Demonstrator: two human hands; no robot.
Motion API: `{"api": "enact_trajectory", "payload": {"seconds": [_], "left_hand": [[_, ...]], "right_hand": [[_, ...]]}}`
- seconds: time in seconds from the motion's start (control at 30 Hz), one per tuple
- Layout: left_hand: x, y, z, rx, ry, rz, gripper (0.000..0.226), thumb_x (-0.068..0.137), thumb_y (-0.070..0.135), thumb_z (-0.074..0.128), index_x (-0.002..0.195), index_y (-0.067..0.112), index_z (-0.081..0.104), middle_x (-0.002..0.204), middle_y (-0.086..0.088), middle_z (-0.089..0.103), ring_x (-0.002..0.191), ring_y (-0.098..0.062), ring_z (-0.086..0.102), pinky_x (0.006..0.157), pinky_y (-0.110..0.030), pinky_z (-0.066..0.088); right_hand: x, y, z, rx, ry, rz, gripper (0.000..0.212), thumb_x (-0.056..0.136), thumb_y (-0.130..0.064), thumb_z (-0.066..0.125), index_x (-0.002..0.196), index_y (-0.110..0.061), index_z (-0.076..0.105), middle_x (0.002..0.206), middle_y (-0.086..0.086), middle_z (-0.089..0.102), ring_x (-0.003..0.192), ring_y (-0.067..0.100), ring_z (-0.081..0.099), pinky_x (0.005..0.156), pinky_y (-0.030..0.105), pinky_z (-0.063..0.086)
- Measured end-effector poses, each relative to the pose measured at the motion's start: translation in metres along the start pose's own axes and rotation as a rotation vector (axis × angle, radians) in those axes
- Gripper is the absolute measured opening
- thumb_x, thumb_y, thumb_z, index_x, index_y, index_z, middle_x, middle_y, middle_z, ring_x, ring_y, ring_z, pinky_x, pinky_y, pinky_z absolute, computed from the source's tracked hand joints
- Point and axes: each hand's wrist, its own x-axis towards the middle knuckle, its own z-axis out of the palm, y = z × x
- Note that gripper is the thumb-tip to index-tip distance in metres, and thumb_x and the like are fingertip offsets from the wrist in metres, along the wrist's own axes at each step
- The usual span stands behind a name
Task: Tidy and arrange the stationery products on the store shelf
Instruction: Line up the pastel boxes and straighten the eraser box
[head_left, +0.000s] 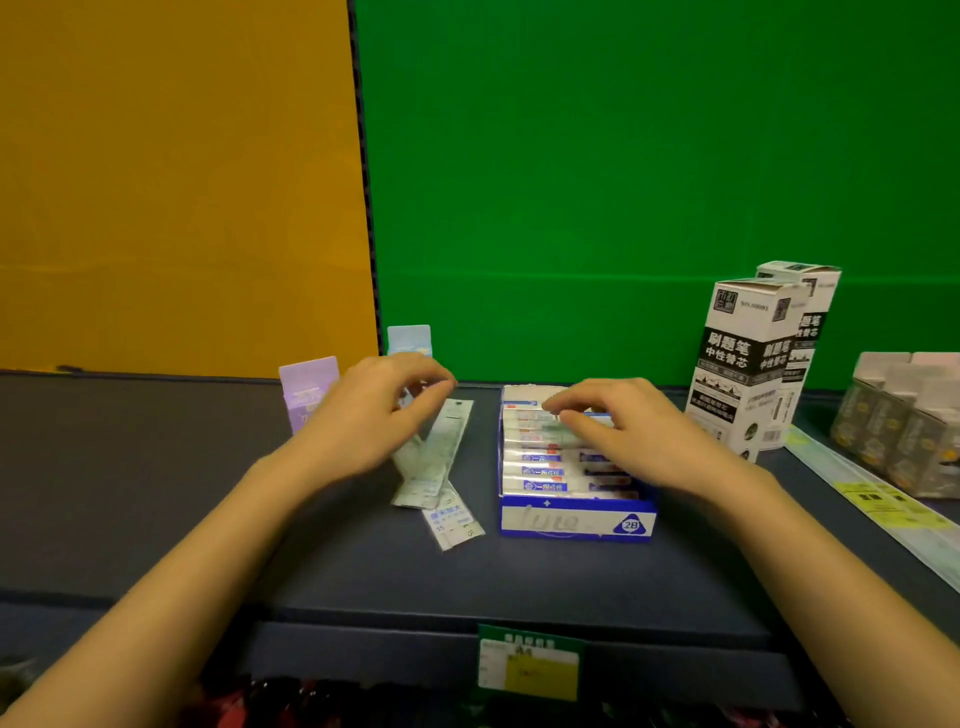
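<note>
Blue display box (576, 522) marked 2B, standing open-topped on the dark shelf (156, 493), filled front to back with a row of flat packs (540, 472). Right hand (628, 431) over the rear half of the box, palm down, fingers spread and only lightly bent, fingertips resting on the tops of the rear packs, nothing gripped. Left hand (374, 415) just left of the box, fingers curled above the far end of a long flat packet (434, 462); too blurred to tell whether pinching it or merely touching it. Long flat packet lying slanted on the shelf just left of the box, its near end overlapping a second packet (453, 522) beside the box's front left corner. Behind the left hand, left of the box, a purple card pack (306, 389) and a pale blue card pack (409, 339), both upright. Right of the box, near its rear corner, two tall white-and-black cartons (743, 364), one behind the other. Farther right, a cluster of small boxes (904, 426), with a long clear strip (872, 499) lying flat between them and the cartons. Below the box, on the shelf's front edge, a green and yellow price label (530, 665).
</note>
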Motion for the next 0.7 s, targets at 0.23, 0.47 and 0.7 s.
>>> {"api": "enact_trajectory", "payload": {"seconds": [0.23,0.47,0.7], "left_hand": [[-0.051,-0.031,-0.026,-0.062,0.393,-0.285,0.031,0.08,0.044,0.048,0.065,0.019,0.06,0.065,0.0,0.063,0.064,-0.024,0.058,0.061,-0.044,0.049],[-0.062,-0.06,-0.03,-0.165,0.402,-0.652,0.056,0.066,0.036,0.079,0.101,0.013,0.043,0.089,0.0,0.047,0.078,-0.019,0.045,0.073,-0.04,0.042],[-0.049,-0.077,-0.021,-0.387,0.091,-0.694,0.064,0.064,0.019,0.083,0.12,0.012,0.054,0.114,-0.002,0.065,0.101,-0.021,0.062,0.092,-0.035,0.05]], "right_hand": [[0.036,-0.052,0.016,0.052,-0.08,-0.153,0.027,0.091,-0.023,0.051,0.113,-0.022,0.066,0.109,-0.002,0.07,0.092,0.011,0.062,0.088,0.031,0.051],[0.081,-0.084,0.034,-0.083,-0.168,-0.123,0.031,0.089,-0.025,0.051,0.116,-0.017,0.064,0.116,0.005,0.067,0.104,0.022,0.061,0.093,0.034,0.049],[0.123,-0.08,0.04,-0.184,-0.207,0.188,0.062,0.084,-0.033,0.064,0.131,-0.001,0.038,0.131,0.016,0.05,0.118,0.033,0.05,0.086,0.035,0.043]]}}
